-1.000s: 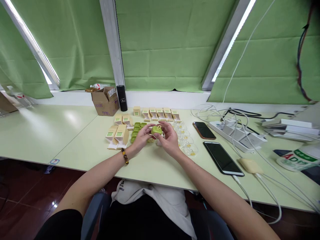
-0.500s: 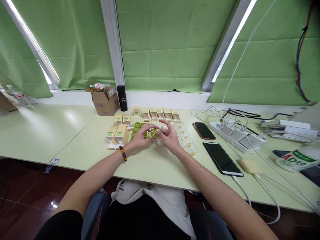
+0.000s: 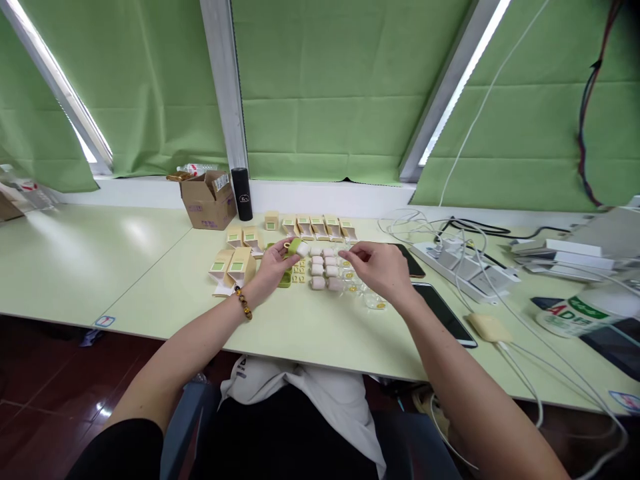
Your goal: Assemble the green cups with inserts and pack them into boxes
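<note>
Left sleeve [image 3: 125, 448]: black, short, plain fabric
Bracelet [image 3: 243, 303]: round beads around the left wrist [image 3: 253, 294], dark brown mixed with glossy amber-yellow
Body clothing [image 3: 270, 440]: solid black
Lap cloth [image 3: 333, 403]: white, loosely creased, small dark print [image 3: 242, 367] near its left edge
Left hand [image 3: 276, 267]: bare
Right hand [image 3: 384, 268]: bare

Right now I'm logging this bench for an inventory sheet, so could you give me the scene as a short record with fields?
Left hand: holds a green case with a pale piece at its right end
Right hand: fingertips pinched beside the pale blocks; whether they hold anything is unclear
Left of the blocks: small yellow pieces
Right of the blocks: clear shells
Table left: cream boxes, brown carton, black cylinder
Table right: two phones, power strip
</note>
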`<action>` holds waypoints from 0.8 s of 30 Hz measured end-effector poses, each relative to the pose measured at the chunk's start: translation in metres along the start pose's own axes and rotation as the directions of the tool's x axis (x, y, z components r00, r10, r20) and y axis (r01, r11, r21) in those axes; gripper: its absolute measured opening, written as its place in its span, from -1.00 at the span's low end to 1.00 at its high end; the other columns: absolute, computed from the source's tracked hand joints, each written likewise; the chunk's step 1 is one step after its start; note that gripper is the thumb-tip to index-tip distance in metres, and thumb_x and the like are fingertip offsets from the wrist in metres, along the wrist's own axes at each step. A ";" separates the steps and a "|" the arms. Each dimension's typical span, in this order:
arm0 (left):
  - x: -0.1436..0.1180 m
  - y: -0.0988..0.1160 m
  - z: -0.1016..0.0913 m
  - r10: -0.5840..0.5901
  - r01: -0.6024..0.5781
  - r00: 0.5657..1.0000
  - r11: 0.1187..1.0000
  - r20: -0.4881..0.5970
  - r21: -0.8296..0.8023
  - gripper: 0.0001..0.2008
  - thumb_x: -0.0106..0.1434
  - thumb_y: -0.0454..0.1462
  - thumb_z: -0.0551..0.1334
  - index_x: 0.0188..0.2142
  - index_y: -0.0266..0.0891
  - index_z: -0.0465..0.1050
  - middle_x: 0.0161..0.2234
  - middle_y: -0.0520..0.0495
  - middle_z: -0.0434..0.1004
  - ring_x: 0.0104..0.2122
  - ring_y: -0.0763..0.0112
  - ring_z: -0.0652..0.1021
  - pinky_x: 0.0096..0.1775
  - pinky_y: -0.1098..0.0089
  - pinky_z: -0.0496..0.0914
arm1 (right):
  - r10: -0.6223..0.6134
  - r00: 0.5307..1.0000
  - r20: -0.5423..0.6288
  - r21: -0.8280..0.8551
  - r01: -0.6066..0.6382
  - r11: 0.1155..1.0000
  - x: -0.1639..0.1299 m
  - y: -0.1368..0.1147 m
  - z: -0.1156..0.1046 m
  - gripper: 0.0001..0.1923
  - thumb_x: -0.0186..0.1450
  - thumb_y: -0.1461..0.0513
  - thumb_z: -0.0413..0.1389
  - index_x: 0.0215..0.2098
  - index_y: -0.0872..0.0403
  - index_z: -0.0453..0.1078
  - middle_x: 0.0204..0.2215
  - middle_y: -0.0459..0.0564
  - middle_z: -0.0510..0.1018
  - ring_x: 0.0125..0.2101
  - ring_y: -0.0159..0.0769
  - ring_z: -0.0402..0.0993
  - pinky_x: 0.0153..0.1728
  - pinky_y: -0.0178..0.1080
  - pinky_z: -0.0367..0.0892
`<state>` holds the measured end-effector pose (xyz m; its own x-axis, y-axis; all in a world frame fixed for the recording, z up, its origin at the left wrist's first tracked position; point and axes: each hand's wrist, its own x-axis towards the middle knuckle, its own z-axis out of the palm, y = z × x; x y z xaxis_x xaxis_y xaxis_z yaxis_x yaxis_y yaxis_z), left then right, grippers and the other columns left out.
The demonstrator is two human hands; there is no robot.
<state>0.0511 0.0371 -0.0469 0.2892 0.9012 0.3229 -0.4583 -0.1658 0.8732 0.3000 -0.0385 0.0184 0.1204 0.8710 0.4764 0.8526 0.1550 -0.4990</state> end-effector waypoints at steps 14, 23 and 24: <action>0.001 -0.002 -0.001 -0.004 0.003 1.000 0.999 -0.020 -0.036 -0.37 0.06 -0.19 0.62 0.09 -0.21 0.51 -0.01 -0.11 0.63 -0.07 0.38 0.59 0.07 0.31 0.45 | -0.037 0.937 0.348 -0.365 0.172 0.915 -0.064 0.068 -0.031 -0.81 0.32 0.31 0.19 -0.39 -0.03 0.62 -0.18 0.10 0.62 -0.04 0.03 0.49 -0.29 -0.13 0.36; 0.006 -0.006 -0.006 0.053 -0.052 0.997 0.998 -0.050 0.018 -0.39 0.10 -0.09 0.60 0.09 -0.14 0.51 0.00 -0.11 0.62 -0.06 0.38 0.59 0.00 0.33 0.48 | -0.253 0.894 0.370 0.612 -0.030 0.790 -0.021 0.021 -0.021 -0.67 0.34 -0.08 0.27 -0.27 0.00 0.52 -0.14 0.06 0.56 -0.24 -0.17 0.51 -0.28 -0.06 0.62; 0.006 -0.005 -0.007 0.062 -0.062 0.996 0.998 -0.060 0.017 -0.39 0.10 -0.09 0.59 0.09 -0.14 0.50 0.00 -0.10 0.61 -0.06 0.38 0.58 0.00 0.33 0.48 | -0.263 0.879 0.397 0.685 -0.094 0.723 -0.012 0.014 -0.014 -0.64 0.30 -0.09 0.32 -0.26 0.01 0.51 -0.16 0.04 0.57 -0.25 -0.19 0.51 -0.25 -0.03 0.64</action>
<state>0.0497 0.0458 -0.0520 0.2088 0.9116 0.3542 -0.4611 -0.2276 0.8577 0.3172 -0.0535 0.0155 -0.3199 0.9104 0.2624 0.2566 0.3498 -0.9010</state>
